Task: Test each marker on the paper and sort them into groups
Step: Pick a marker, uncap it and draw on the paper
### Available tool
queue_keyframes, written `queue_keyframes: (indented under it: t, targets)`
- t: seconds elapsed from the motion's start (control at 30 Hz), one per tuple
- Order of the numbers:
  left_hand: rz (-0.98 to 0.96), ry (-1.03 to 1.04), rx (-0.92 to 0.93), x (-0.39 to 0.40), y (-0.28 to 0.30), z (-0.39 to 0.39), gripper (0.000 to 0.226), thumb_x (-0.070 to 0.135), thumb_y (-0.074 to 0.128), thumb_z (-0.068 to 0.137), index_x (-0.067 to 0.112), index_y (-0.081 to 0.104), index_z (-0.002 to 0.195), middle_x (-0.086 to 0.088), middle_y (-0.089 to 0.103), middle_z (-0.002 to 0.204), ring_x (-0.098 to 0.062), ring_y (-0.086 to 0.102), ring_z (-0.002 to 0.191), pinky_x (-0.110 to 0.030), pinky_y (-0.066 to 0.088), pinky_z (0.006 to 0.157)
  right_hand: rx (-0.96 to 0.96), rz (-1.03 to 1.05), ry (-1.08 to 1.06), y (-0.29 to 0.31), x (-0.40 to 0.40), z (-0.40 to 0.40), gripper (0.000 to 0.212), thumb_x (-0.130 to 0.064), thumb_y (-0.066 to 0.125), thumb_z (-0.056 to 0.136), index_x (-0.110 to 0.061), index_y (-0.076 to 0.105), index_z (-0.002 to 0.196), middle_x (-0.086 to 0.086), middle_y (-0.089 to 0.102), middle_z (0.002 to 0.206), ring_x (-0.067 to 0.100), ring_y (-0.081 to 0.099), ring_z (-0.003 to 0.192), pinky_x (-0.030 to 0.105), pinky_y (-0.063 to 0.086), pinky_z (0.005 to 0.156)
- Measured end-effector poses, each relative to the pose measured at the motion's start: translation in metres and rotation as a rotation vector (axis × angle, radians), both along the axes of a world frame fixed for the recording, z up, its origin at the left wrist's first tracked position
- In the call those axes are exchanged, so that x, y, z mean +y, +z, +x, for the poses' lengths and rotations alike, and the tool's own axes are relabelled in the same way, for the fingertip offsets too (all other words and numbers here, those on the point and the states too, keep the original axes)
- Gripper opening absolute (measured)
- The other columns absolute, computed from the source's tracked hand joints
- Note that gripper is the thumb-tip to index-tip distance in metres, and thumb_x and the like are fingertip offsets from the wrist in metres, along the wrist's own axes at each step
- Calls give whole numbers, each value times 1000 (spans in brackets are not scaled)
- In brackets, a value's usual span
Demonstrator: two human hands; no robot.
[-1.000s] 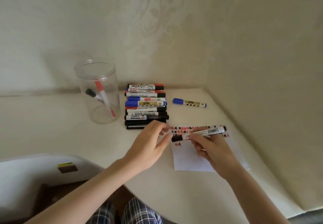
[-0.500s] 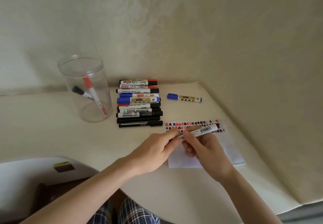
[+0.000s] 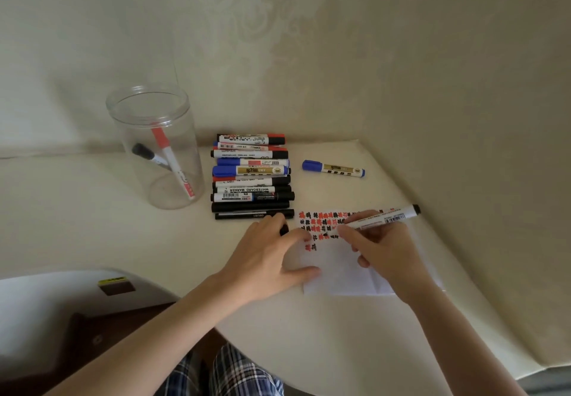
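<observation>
The worktop (image 3: 92, 225) carried everything, and my two hands lay over its near right part. Beyond my left hand (image 3: 265, 259) stood the clear jar (image 3: 154, 148) with two markers inside, and the stack of markers (image 3: 251, 176) lay just past my fingertips. One blue marker (image 3: 333, 169) lay alone, well beyond my right hand (image 3: 386, 250).

The paper (image 3: 340, 275) was under both hands, with rows of red and black test marks on its far part. Half a second before, my hands were joined at the marker and the cap was coming off. Now they were apart. My left hand was spread on the left edge of the paper, thumb and finger pressing it flat, and a small dark piece, I think the cap (image 3: 284, 229), showed under my fingers; I could not tell if I really held it. My right hand was curled round the white marker (image 3: 380, 221) like for writing, its tip down at the end of the marks.

So I judged the test stroke of this marker was starting, and sorting it was not yet done.
</observation>
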State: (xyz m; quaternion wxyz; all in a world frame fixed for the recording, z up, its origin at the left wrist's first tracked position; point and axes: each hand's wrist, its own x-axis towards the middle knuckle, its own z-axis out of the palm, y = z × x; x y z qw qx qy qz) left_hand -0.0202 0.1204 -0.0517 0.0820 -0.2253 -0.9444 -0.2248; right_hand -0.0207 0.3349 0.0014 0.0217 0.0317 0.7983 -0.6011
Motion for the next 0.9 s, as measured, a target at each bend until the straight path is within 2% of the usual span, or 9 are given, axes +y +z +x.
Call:
queue_keyframes:
  t: [0.07,0.17,0.3,0.4,0.53,0.7,0.9]
  targets:
    - [7,14,26,2,-2,0,68,80,46,73,34,61,121,9,38,90,-12,40,83,-27,35,74,39,75,-15,-4,-8,-3,5,-18,75,83,-17,71,82,3,68,64,9,56,49,23,48,48]
    - [8,25,25,2,-3,0,66,81,49,73,36,62,120,9,39,90,-12,41,84,-28,38,77,93,160,-64,-17,-16,-4,8,-24,73,85,-24,71,78,1,71,66,10,63,56,29,55,58]
    - [13,34,43,3,-3,0,65,80,51,73,35,63,119,9,39,89,-12,41,84,-27,38,76,106,136,-177,-31,-17,1,19,-26,68,88,-17,70,71,-2,71,61,12,66,55,29,55,59]
    - [30,40,54,4,-3,0,65,79,51,72,34,64,117,9,39,88,-11,40,82,-27,40,75,125,162,-152,-33,-16,1,12,-23,70,87,-22,69,74,-2,72,63,15,69,60,36,58,65]
    - [33,44,61,4,-3,0,64,79,52,72,34,65,117,10,39,87,-11,40,81,-27,39,74,141,214,-134,-33,-17,0,9,-22,76,79,-25,70,74,-5,71,66,12,69,64,36,58,68]
    - [38,49,43,4,-4,0,63,78,54,72,34,64,117,9,40,87,-12,42,81,-31,42,77,147,306,-160,-34,-17,-1,15,-23,77,78,-13,72,68,-3,70,61,8,65,60,27,53,60]
    - [38,44,38,3,-5,0,65,79,53,72,35,64,118,9,41,88,-11,42,82,-32,44,77,132,299,-160,-35,-17,-1,18,-23,78,77,-13,72,64,-7,68,58,-1,58,52,11,43,49]
